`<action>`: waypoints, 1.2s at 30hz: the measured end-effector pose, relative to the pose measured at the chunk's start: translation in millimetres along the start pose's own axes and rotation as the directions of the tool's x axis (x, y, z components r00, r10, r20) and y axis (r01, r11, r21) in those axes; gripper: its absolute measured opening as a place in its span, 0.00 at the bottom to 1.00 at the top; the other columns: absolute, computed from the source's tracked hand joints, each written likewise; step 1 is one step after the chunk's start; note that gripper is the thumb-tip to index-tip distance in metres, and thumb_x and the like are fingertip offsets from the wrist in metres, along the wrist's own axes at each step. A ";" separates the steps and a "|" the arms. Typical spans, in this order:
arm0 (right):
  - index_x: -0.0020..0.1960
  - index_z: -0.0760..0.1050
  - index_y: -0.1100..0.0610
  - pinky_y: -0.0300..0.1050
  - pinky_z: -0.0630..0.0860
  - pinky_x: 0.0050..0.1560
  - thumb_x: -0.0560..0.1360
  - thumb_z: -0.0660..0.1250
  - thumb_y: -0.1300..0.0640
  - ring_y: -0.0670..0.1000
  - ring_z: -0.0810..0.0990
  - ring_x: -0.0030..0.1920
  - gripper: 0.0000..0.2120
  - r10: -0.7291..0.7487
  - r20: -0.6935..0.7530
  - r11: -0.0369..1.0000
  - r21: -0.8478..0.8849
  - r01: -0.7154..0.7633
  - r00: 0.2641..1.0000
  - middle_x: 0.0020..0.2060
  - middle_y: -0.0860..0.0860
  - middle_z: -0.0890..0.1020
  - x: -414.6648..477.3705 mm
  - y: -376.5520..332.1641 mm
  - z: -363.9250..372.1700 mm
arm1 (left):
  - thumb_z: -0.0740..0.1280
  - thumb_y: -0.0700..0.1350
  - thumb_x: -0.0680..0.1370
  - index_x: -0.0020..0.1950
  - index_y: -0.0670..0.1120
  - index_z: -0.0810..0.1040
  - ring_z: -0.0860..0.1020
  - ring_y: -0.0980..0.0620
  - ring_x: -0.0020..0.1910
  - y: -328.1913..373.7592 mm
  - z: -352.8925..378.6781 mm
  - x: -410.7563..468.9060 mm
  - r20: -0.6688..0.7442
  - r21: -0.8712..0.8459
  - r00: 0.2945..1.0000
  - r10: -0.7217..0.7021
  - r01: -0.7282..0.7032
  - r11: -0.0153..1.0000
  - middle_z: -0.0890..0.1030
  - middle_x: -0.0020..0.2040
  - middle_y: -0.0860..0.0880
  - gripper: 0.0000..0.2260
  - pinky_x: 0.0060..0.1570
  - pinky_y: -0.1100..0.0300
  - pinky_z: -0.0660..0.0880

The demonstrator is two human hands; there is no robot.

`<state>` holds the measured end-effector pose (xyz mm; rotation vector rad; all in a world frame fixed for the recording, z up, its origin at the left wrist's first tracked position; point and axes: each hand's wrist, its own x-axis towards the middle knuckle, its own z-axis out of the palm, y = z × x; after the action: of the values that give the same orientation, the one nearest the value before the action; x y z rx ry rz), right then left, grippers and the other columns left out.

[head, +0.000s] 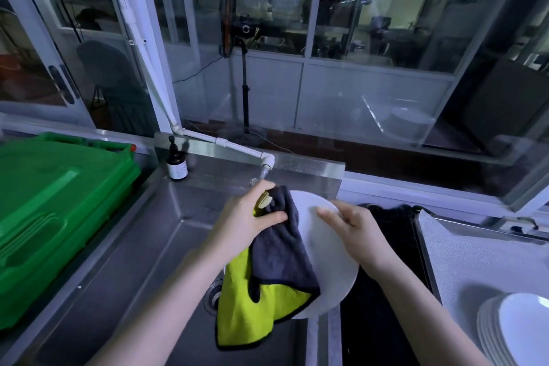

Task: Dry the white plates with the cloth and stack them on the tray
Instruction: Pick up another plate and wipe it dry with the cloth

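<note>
A round white plate (326, 270) is held tilted above the steel sink (124, 276). My left hand (249, 217) grips a cloth (267, 285), grey on one side and yellow-green on the other, against the plate's left part; the cloth hangs down over the sink. My right hand (353, 232) holds the plate's right side, fingers lying on its face and the thumb at the upper rim. A stack of white plates (517, 330) stands at the lower right on a grey tray (475, 258).
A green plastic crate (50, 211) sits left of the sink. A dark pump bottle (177, 164) stands at the sink's back edge beside a white tap pipe (237, 147). A black basin (383, 291) lies between sink and tray. Glass partitions rise behind.
</note>
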<state>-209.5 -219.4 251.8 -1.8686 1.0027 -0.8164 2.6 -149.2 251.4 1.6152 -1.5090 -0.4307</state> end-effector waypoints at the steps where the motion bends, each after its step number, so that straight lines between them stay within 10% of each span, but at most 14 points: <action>1: 0.41 0.80 0.57 0.44 0.70 0.37 0.78 0.68 0.49 0.41 0.71 0.35 0.13 -0.080 0.028 0.992 -0.093 0.082 0.996 0.31 0.48 0.77 1.0 -3.6 3.8 | 0.78 0.47 0.70 0.53 0.55 0.76 0.77 0.64 0.42 5.5 0.0 2.9 0.058 0.003 0.998 0.038 -0.038 0.999 0.79 0.37 0.56 0.16 0.42 0.70 0.70; 6: 0.43 0.79 0.63 0.48 0.69 0.37 0.79 0.68 0.50 0.42 0.68 0.35 0.16 -0.178 -0.007 0.959 -0.224 0.172 0.984 0.30 0.57 0.75 5.6 -10.8 4.1 | 0.77 0.45 0.71 0.51 0.48 0.78 0.73 0.59 0.38 1.3 -5.1 10.9 0.115 -0.039 0.993 0.034 -0.030 0.999 0.77 0.37 0.56 0.13 0.41 0.68 0.68; 11: 0.38 0.80 0.55 0.36 0.66 0.30 0.79 0.68 0.57 0.42 0.70 0.29 0.11 0.157 -0.308 0.951 0.304 -0.060 0.938 0.27 0.44 0.75 -0.7 -11.5 1.5 | 0.72 0.42 0.76 0.55 0.45 0.76 0.78 0.52 0.45 -15.5 2.5 -5.4 -0.149 -0.359 0.960 -0.238 0.172 0.917 0.81 0.45 0.42 0.10 0.45 0.65 0.73; 18: 0.35 0.74 0.48 0.33 0.65 0.34 0.79 0.69 0.56 0.36 0.68 0.30 0.14 -0.167 0.020 0.968 -0.185 0.168 0.986 0.26 0.40 0.72 3.9 -19.1 9.8 | 0.79 0.47 0.69 0.52 0.56 0.75 0.74 0.63 0.38 1.4 -12.3 14.6 0.211 0.020 0.976 0.049 -0.054 0.998 0.78 0.40 0.53 0.17 0.41 0.68 0.69; 25: 0.32 0.76 0.54 0.36 0.64 0.29 0.79 0.68 0.56 0.42 0.68 0.29 0.16 0.095 -0.255 0.979 0.198 -0.044 0.962 0.26 0.44 0.72 -1.4 -10.0 4.4 | 0.74 0.45 0.75 0.61 0.55 0.72 0.78 0.66 0.48 -9.0 -11.9 -8.0 -0.034 -0.175 0.980 -0.195 0.186 0.967 0.82 0.50 0.56 0.18 0.45 0.75 0.70; 32: 0.31 0.69 0.54 0.36 0.60 0.31 0.78 0.69 0.52 0.41 0.62 0.29 0.19 -0.123 0.083 0.982 -0.135 0.133 0.989 0.26 0.43 0.65 1.7 -19.3 3.0 | 0.76 0.51 0.71 0.62 0.63 0.72 0.73 0.58 0.38 5.5 -12.4 -1.5 0.260 0.109 0.965 -0.027 -0.001 0.994 0.79 0.41 0.46 0.23 0.40 0.69 0.69; 36: 0.35 0.76 0.59 0.38 0.64 0.32 0.78 0.69 0.52 0.42 0.67 0.31 0.16 -0.059 0.001 0.998 -0.029 0.059 0.998 0.27 0.44 0.70 4.8 -23.4 -2.6 | 0.75 0.46 0.74 0.57 0.58 0.75 0.78 0.58 0.43 3.4 -12.7 -1.2 0.113 -0.055 0.992 -0.056 0.063 0.996 0.82 0.42 0.48 0.16 0.45 0.67 0.71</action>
<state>-201.8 -216.9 274.4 -1.9310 0.9683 -0.8403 9.6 -143.3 260.9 1.6159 -1.5189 -0.6018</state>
